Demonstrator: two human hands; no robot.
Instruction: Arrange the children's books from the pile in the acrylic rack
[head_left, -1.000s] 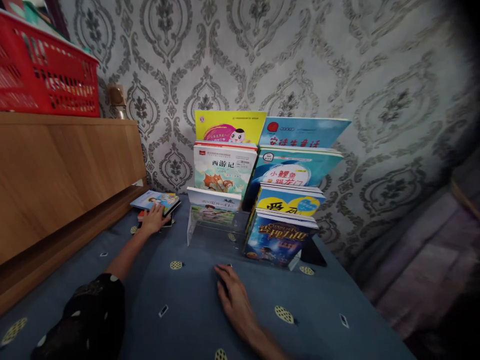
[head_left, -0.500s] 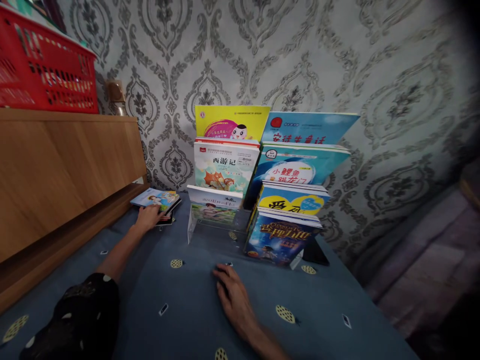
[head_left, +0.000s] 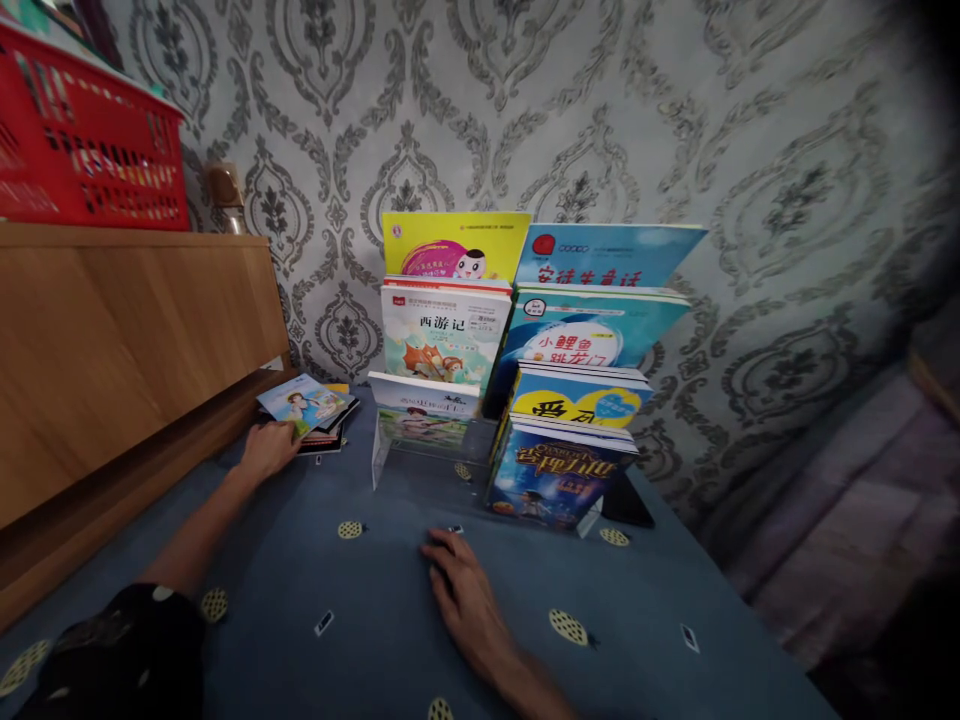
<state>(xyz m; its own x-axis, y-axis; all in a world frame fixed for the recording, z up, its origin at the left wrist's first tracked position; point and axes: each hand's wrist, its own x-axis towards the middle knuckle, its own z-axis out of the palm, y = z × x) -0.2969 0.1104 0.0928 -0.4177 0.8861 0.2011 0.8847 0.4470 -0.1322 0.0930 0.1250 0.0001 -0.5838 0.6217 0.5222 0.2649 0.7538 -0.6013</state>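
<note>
At the left, my left hand [head_left: 271,448] grips the near edge of a light-blue picture book [head_left: 304,400], its fingers partly hidden. That book lies askew on top of a small stack of books [head_left: 330,440] beside the wooden cabinet. My right hand [head_left: 465,595] rests on the blue cloth, fingers loosely apart, holding nothing. Beyond it stands a clear book rack [head_left: 381,455] with two columns of upright books. A white-covered book [head_left: 431,405] is foremost in the left column, and a dark-blue book [head_left: 551,475] is foremost in the right.
A wooden cabinet [head_left: 142,330] runs along the left, with a red plastic basket [head_left: 90,150] on it. A patterned wall [head_left: 337,200] rises behind the rack. Some dark flat object [head_left: 628,500] lies by the rack's right side. Pinkish fabric [head_left: 832,520] hangs at the right.
My left hand has moved left and nearer, turning the light-blue book askew on the stack and uncovering a yellow edge beneath. My right hand has stayed on the cloth.
</note>
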